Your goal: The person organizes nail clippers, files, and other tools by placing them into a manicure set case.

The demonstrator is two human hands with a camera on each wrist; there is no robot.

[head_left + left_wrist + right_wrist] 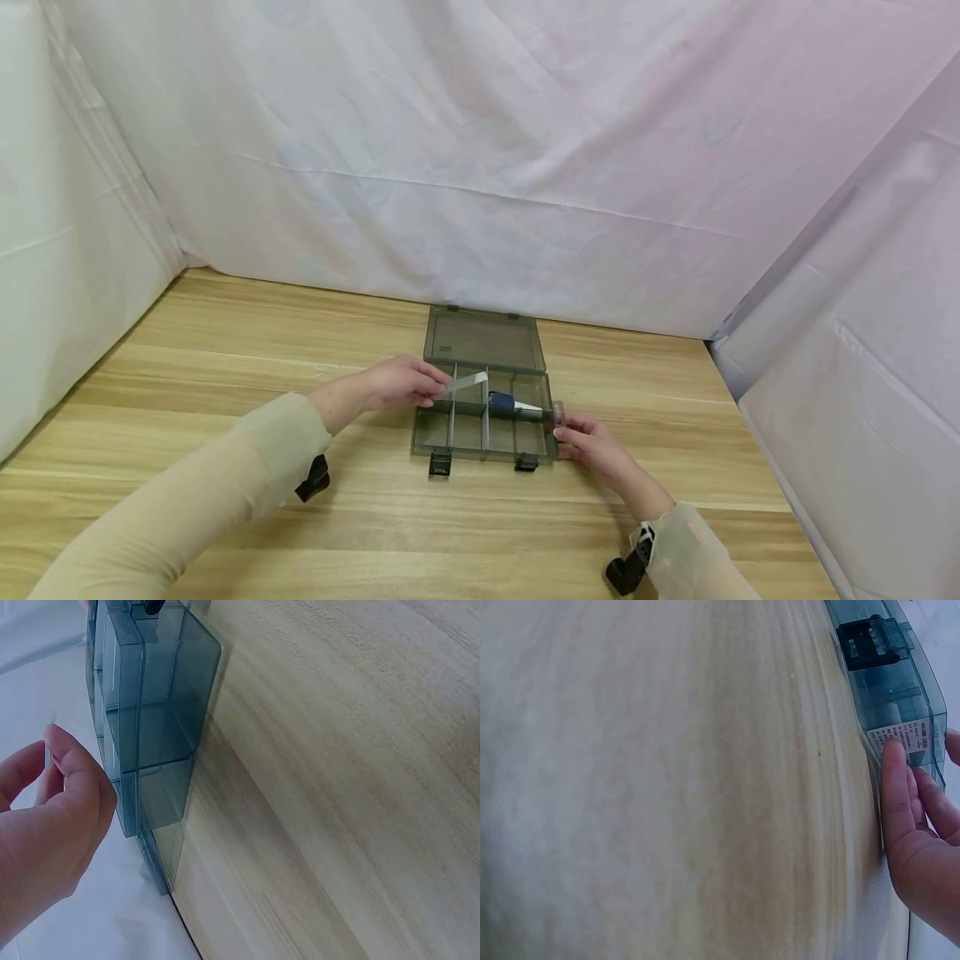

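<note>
A smoky, see-through plastic organiser box [483,421] lies open near the middle of a wooden bench [225,350], its lid [483,340] folded flat away from the person. Thin dividers split the tray into small compartments. A blue-and-white object [512,406] lies in the right part of the tray; its shape is too small to make out.

The left hand [401,382] sits at the box's left edge and pinches a pale, flat divider strip [467,384] between thumb and fingertips, holding it tilted above the tray's left compartments. In the left wrist view only the curled fingers [75,769] show beside the box wall [161,727]; the strip itself is barely visible there, a faint sliver by the fingertips.

The right hand [592,443] rests against the box's right front corner, fingers straight and pressed to the side wall. The right wrist view shows these fingers [896,787] touching the wall just by a printed label [902,737], whose text is unreadable, with a black latch [870,641] further along the front. The hand is cut off by the picture's edge.

A second black latch [440,463] hangs at the front left. Beige sleeves [195,508] cover both arms, and white cloth [480,150] drapes behind and to both sides of the bench.
</note>
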